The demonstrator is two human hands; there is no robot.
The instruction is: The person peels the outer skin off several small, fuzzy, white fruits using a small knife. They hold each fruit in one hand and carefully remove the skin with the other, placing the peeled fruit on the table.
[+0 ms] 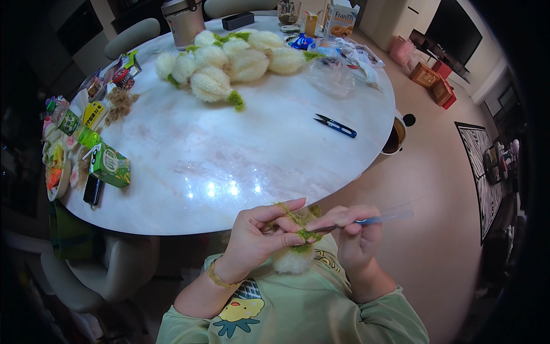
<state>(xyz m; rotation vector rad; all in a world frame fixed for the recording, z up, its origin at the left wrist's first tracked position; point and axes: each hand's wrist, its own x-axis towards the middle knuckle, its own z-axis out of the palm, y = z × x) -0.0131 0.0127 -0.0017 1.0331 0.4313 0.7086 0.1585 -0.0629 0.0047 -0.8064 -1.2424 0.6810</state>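
Green fuzzy yarn work (308,235) is pinched in my left hand (264,232), with a strand running up over its fingers. My right hand (359,232) grips a crochet hook (368,221) with a blue handle, its tip at the green stitches. Beneath the hands a cream fuzzy yarn piece (293,261) hangs against the shirt, partly hidden by the fingers. Farther off on the marble table (258,142) lies a pile of cream fuzzy crocheted pieces (249,64) with green ends. Dark blue thread snips (336,125) rest at the table's right side.
A green drink carton (110,165), a phone (93,190), a plastic bottle (71,122) and a tangle of brown fibre (120,103) lie at the left. A large tumbler (184,23) stands at the back. Plastic bags (331,75) and a biscuit box (340,20) sit at the back right.
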